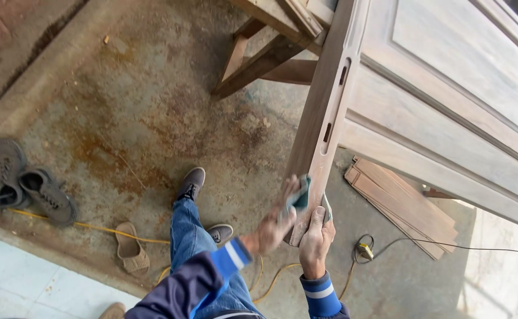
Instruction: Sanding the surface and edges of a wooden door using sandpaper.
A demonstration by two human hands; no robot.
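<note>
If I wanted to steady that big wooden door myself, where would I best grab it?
Take the door by its narrow side edge, coming from the floor side as the left hand and right hand do. The edge is slim enough to wrap; the panelled face is broad and offers little grip.

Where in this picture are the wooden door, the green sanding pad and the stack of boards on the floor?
wooden door (448, 112), head view, on a flat panel of its face.
green sanding pad (301, 198), head view, on the part showing above the left hand.
stack of boards (403, 204), head view, on the top board.
</note>
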